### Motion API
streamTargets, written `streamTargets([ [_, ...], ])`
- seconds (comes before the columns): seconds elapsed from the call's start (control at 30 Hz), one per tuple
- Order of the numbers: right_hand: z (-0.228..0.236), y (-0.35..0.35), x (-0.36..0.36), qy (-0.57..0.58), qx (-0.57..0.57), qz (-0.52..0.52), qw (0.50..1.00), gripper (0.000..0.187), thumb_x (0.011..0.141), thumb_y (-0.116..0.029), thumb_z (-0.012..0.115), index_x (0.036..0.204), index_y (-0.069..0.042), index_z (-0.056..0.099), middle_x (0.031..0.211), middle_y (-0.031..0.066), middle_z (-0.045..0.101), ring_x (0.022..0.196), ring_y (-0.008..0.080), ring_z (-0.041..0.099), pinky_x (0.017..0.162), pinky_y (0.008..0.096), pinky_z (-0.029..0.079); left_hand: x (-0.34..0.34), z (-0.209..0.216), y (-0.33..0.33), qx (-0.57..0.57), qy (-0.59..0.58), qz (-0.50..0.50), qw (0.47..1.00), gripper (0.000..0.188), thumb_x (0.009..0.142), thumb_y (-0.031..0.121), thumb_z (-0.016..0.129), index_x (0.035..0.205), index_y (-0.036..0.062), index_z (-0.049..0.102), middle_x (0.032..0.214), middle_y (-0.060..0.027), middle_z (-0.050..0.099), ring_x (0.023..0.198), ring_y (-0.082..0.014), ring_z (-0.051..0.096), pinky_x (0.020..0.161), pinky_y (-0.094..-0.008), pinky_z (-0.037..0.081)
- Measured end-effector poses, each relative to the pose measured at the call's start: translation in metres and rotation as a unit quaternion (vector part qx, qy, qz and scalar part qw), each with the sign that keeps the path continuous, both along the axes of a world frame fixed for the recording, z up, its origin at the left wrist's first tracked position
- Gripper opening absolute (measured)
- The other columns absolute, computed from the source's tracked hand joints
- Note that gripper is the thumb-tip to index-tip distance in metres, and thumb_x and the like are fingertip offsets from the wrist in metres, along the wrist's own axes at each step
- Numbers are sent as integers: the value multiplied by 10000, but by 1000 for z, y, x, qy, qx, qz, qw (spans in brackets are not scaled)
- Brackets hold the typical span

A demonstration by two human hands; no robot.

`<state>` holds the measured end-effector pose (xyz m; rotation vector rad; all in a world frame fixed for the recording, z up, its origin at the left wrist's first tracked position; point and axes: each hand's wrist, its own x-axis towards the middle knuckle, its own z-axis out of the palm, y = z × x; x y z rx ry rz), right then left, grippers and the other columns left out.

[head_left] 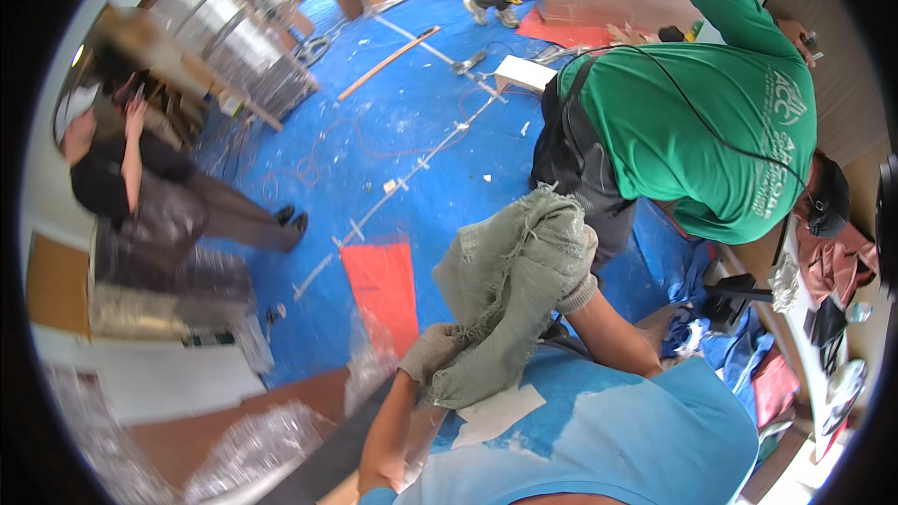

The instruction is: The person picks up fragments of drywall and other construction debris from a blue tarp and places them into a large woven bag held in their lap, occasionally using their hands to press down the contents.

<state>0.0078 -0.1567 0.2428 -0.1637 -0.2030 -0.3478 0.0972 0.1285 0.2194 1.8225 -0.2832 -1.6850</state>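
Observation:
A bulky grey-green cloth [514,271] with frayed edges is bunched up in front of my chest. My left hand [432,353], in a knitted work glove, closes on its lower left edge. On the other side my right hand [582,285], also gloved, grips the cloth from its right; some of those fingers are hidden behind the folds. One end of the cloth hangs down toward my blue shirt, close to a pale torn-edged piece [496,414].
A person in a green shirt [692,122] bends over close on my right. Someone in dark clothes [140,178] sits at the left, holding a phone. Blue sheeting [374,159] covers the floor, with a wooden stick [388,64] and a red sheet [383,290] on it. Clear plastic wrap [253,449] lies lower left.

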Motion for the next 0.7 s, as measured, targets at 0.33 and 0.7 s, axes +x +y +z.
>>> streamTargets([
  [0.33, 65, -111, 292, 31, 170, 115, 978, 280, 863, -44, 532, 1077, 29, 696, 1042, 191, 731, 949, 339, 717, 927, 495, 587, 363, 48, -53, -522, 105, 493, 687, 507, 1031, 274, 489, 1417, -50, 550, 1443, -196, 587, 1277, -302, 597, 1125, -444, 461],
  [0.7, 69, -265, 546, 273, -251, -382, 847, 55, 916, -31, 740, 956, 7, 738, 977, 21, 724, 852, 80, 657, 720, 286, 587, 622, 88, -216, -359, 188, 386, 829, 589, 972, 392, 560, 1394, -18, 563, 1403, -200, 603, 1271, -324, 586, 1137, -456, 447],
])
